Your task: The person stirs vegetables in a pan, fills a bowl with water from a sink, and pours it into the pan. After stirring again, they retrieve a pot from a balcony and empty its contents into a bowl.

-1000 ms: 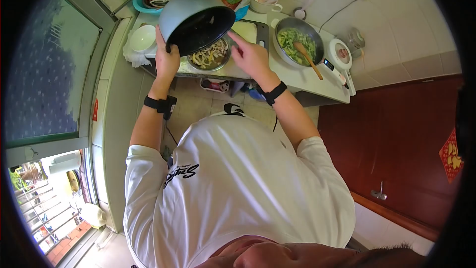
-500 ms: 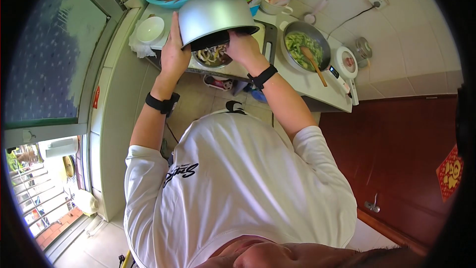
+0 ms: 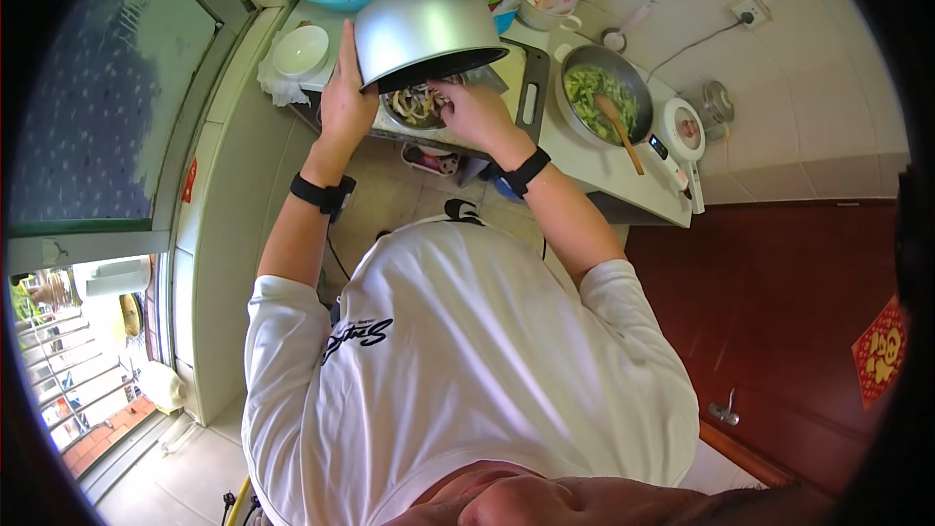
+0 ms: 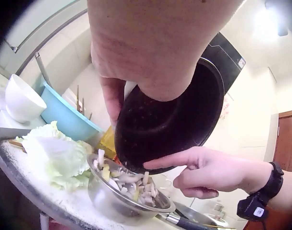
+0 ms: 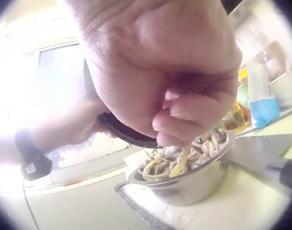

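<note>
My left hand [image 3: 343, 107] grips a rice cooker pot [image 3: 429, 27] by its rim, silver outside and black inside, tipped with its mouth down over a steel bowl [image 4: 112, 201]. Pale sliced mushrooms [image 4: 131, 186] and a few yellowish pieces fill the bowl. Just under the pot's lower rim is my right hand [image 3: 477, 119]. In the left wrist view its index finger [image 4: 172, 159] stretches straight along the rim, while the other fingers are bent with nothing visible in them. The pot's dark inside [image 4: 170, 124] shows only small specks.
Right of the bowl, a pan [image 3: 638, 93] of chopped greens holds a wooden spatula [image 3: 616, 122]. A cleaver [image 5: 268, 148] lies beside the bowl, cabbage leaves [image 4: 59, 155] on its other side. Behind stand a turquoise basin [image 4: 64, 112], jars and a white bowl [image 3: 300, 51].
The pot has tipped further over, its mouth turning from sideways to downward, and shifted right in view. My right hand reached under the rim, then drew slightly back toward me.
</note>
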`<state>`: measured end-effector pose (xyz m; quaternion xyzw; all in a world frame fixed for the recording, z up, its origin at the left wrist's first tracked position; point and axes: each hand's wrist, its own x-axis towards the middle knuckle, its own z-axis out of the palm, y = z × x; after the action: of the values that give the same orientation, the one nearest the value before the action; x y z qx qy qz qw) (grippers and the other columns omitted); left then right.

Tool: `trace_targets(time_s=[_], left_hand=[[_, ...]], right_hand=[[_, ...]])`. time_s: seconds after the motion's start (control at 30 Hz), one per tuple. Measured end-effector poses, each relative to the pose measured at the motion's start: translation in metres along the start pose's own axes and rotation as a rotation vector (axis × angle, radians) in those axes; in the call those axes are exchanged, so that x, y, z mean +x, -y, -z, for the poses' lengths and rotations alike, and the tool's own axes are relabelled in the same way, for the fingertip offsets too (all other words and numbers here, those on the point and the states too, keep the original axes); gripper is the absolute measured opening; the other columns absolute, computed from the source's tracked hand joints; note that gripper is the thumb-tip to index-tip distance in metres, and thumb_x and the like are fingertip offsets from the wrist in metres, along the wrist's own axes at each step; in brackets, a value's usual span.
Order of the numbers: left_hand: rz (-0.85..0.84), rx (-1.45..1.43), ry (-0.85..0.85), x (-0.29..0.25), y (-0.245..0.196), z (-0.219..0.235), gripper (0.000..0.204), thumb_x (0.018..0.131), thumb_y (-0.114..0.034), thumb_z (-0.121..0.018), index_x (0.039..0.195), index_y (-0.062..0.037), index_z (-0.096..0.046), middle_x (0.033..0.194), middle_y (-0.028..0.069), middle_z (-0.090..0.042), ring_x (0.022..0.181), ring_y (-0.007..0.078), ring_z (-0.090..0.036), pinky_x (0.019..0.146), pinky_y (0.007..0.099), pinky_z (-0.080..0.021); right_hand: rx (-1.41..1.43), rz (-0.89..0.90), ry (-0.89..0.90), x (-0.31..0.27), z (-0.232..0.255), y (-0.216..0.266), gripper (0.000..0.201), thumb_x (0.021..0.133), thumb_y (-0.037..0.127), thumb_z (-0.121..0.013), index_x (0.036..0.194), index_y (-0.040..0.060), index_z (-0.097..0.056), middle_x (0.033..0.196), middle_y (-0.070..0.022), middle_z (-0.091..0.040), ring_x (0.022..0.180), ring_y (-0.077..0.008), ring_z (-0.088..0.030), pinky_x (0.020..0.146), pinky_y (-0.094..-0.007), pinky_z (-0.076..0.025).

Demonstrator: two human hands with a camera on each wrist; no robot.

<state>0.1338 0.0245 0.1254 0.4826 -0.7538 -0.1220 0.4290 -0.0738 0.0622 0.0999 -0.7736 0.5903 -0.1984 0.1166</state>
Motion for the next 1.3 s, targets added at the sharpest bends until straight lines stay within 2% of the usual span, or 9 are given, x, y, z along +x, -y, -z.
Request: trace_targets(time_s=[0.3,0.57,0.63,0.73,0.83,0.87,0.97,1.17,1.3], left_hand=[[0.124,-0.057,-0.027,-0.003,-0.004,-0.003,0.081,0.078,0.002,-0.053,0.147,-0.0101,-0.013,0.118,0.0293,-0.054,0.103,0.0457,-0.055,0.085,0.0442,-0.045],[0.353,-0.066,-0.107,-0.007,-0.009,-0.009,0.076,0.081,-0.007,-0.048,0.147,-0.0122,-0.010,0.100,0.0329,-0.059,0.090,0.0469,-0.059,0.082,0.0462,-0.045],[0.382,-0.039,-0.121,-0.010,-0.006,-0.014,0.075,0.082,-0.004,-0.046,0.147,-0.0126,-0.010,0.106,0.0300,-0.059,0.086,0.0404,-0.063,0.074,0.0422,-0.051],[0.554,-0.527,-0.177,-0.013,-0.005,-0.018,0.067,0.085,0.002,-0.040,0.145,-0.0120,-0.015,0.125,0.0187,-0.049,0.087,0.0274,-0.066,0.058,0.0294,-0.059],[0.781,-0.692,-0.244,-0.010,-0.024,-0.014,0.057,0.086,0.001,-0.040,0.139,-0.0103,-0.025,0.124,0.0190,-0.049,0.083,0.0281,-0.066,0.059,0.0323,-0.060],[0.818,-0.721,-0.292,-0.009,-0.034,-0.011,0.042,0.086,0.002,-0.039,0.128,0.0011,-0.034,0.114,0.0209,-0.054,0.081,0.0281,-0.067,0.058,0.0326,-0.061],[0.974,-0.948,-0.310,-0.017,-0.030,-0.004,0.031,0.086,0.002,-0.039,0.115,0.0125,-0.040,0.102,0.0224,-0.058,0.080,0.0294,-0.067,0.060,0.0333,-0.061],[1.058,-1.235,-0.417,-0.038,-0.039,0.011,0.023,0.087,0.001,-0.041,0.103,0.0168,-0.045,0.094,0.0226,-0.060,0.076,0.0300,-0.066,0.062,0.0360,-0.061],[0.962,-1.006,-0.451,-0.057,-0.070,0.018,0.031,0.086,0.001,-0.040,0.115,0.0129,-0.040,0.103,0.0213,-0.058,0.081,0.0297,-0.065,0.062,0.0358,-0.061]], right_hand=[[0.014,0.081,0.047,-0.002,-0.005,0.000,0.042,0.079,0.014,-0.054,0.120,0.0200,-0.060,0.076,-0.0184,-0.063,0.069,-0.0351,-0.062,0.064,-0.0440,-0.050],[0.071,0.197,-0.078,-0.006,0.007,-0.007,0.024,0.078,0.014,-0.054,0.096,0.0152,-0.070,0.072,-0.0159,-0.063,0.065,-0.0343,-0.061,0.060,-0.0451,-0.049],[0.142,0.163,-0.099,-0.010,0.014,-0.010,0.022,0.079,0.015,-0.054,0.093,0.0138,-0.070,0.073,-0.0156,-0.064,0.066,-0.0342,-0.061,0.060,-0.0445,-0.049],[0.280,0.155,-0.148,-0.016,0.019,-0.020,0.017,0.080,0.016,-0.056,0.087,0.0109,-0.070,0.075,-0.0142,-0.064,0.069,-0.0333,-0.062,0.061,-0.0426,-0.049],[0.383,0.156,-0.173,-0.025,0.034,-0.030,0.013,0.080,0.017,-0.060,0.082,0.0082,-0.069,0.077,-0.0119,-0.063,0.069,-0.0321,-0.061,0.060,-0.0398,-0.048],[0.413,0.114,-0.165,-0.029,0.040,-0.033,0.012,0.079,0.017,-0.062,0.081,0.0070,-0.069,0.077,-0.0107,-0.063,0.068,-0.0316,-0.061,0.060,-0.0381,-0.048],[0.537,0.119,-0.270,-0.038,0.048,-0.042,0.010,0.078,0.015,-0.066,0.078,0.0056,-0.068,0.074,-0.0089,-0.061,0.063,-0.0293,-0.059,0.056,-0.0344,-0.046],[0.716,0.076,-0.388,-0.063,0.051,-0.064,0.007,0.079,0.008,-0.067,0.078,0.0013,-0.065,0.068,-0.0070,-0.057,0.054,-0.0173,-0.053,0.051,-0.0268,-0.040],[0.806,0.066,-0.476,-0.091,0.063,-0.060,0.005,0.079,0.004,-0.067,0.079,-0.0002,-0.065,0.066,-0.0058,-0.055,0.054,-0.0132,-0.051,0.050,-0.0246,-0.039]])
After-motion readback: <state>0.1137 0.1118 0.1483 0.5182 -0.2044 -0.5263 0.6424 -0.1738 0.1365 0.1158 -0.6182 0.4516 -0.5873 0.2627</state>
